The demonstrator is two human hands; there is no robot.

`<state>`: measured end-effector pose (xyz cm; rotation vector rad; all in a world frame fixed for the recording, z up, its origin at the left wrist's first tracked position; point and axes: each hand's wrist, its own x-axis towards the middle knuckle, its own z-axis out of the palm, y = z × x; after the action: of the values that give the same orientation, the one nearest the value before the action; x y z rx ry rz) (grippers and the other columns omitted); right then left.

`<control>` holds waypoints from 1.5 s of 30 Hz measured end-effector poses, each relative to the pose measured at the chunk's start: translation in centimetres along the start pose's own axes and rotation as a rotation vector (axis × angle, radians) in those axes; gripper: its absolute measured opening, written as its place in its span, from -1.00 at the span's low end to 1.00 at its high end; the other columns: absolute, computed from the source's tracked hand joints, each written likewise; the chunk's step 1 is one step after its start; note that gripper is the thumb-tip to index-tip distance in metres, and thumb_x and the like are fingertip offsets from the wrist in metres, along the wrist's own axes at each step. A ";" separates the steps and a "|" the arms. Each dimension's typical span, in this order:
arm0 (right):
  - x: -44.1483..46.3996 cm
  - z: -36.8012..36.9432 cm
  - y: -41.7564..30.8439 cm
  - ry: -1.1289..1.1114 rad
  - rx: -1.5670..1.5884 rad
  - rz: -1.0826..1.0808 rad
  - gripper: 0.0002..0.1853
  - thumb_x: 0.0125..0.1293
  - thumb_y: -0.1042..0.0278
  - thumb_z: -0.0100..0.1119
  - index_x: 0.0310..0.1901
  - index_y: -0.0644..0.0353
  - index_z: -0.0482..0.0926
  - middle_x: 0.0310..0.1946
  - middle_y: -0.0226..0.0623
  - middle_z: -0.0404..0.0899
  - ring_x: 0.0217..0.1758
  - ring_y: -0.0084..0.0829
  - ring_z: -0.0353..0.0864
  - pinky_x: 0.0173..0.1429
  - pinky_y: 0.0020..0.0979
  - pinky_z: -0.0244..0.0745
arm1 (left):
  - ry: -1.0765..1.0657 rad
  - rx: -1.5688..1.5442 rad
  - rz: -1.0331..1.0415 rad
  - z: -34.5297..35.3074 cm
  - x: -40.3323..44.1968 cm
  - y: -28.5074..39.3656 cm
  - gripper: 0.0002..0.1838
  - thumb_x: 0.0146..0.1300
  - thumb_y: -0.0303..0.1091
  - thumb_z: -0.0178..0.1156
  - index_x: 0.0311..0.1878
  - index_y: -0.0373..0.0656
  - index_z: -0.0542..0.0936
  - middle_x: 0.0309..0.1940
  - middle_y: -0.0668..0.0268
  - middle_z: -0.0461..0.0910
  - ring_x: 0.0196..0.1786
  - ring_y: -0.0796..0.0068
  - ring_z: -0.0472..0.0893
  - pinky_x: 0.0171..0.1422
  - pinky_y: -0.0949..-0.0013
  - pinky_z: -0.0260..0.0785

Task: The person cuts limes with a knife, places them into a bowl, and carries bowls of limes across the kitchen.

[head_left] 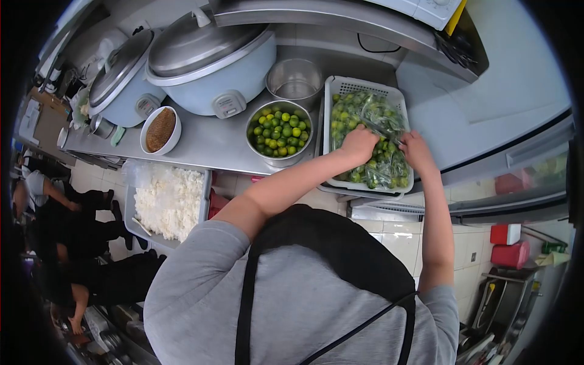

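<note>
A clear plastic bag (380, 112) of small green limes lies in a white perforated basket (329, 121) on the right part of the counter. Over the middle of the basket, my left hand (360, 146) is closed on the bag's plastic. My right hand (417, 152), at the basket's right side, pinches another part of the same bag. Limes (359, 173) show through the plastic on both sides of my hands. Just left of the basket stands a steel bowl (249, 141) heaped with green and yellowish limes.
Behind that bowl is a steel pot (295, 79). Two large rice cookers (213, 73) and a white bowl of brown grains (160, 129) stand farther left. A grey tub of white rice (129, 201) sits below the counter edge. A metal shelf (359, 27) overhangs the back; people stand at far left.
</note>
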<state>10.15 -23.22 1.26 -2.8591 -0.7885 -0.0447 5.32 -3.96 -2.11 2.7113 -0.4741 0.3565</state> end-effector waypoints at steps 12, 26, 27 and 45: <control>-4.2 0.9 -5.1 0.419 0.781 0.050 -0.62 0.29 0.39 -0.14 0.16 0.11 0.26 -0.37 -0.38 0.48 -0.42 -0.50 0.43 -0.36 -0.47 0.32 | 0.133 -1.782 -0.449 -6.3 -4.1 -3.2 -0.67 0.18 -0.50 -0.02 0.02 -0.43 0.35 -0.05 0.13 0.42 -0.05 0.28 0.49 0.11 0.38 0.32; -7.7 1.5 -10.3 0.263 1.025 0.040 -0.66 0.24 0.48 -0.09 0.07 0.16 0.39 -0.49 -0.20 0.45 -0.49 -0.47 0.36 -0.30 -0.52 0.32 | 0.305 -1.774 -0.441 -5.2 -3.4 -1.8 -0.75 0.10 -0.54 0.11 -0.13 -0.35 0.42 -0.28 0.26 0.49 -0.18 0.44 0.53 0.01 0.41 0.41; -7.8 1.5 -10.2 0.266 1.027 0.044 -0.66 0.24 0.48 -0.09 0.07 0.16 0.39 -0.49 -0.20 0.45 -0.49 -0.47 0.36 -0.30 -0.52 0.32 | 0.299 -1.773 -0.442 -5.1 -3.3 -1.8 -0.75 0.10 -0.54 0.11 -0.13 -0.35 0.42 -0.28 0.26 0.49 -0.18 0.44 0.53 0.01 0.41 0.41; -7.2 0.9 -9.9 0.287 0.945 0.109 -0.69 0.25 0.43 -0.09 0.04 0.18 0.40 -0.39 -0.09 0.49 -0.46 -0.28 0.43 -0.29 -0.42 0.35 | 0.238 -1.665 -0.425 -3.4 -3.6 -1.5 -0.76 0.04 -0.56 0.16 -0.17 -0.30 0.44 -0.33 0.32 0.50 -0.24 0.59 0.50 -0.07 0.52 0.36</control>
<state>-1.10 -18.37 1.46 -1.9320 -0.4195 -0.0492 1.98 -0.35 -0.62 1.0621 -0.0056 0.0529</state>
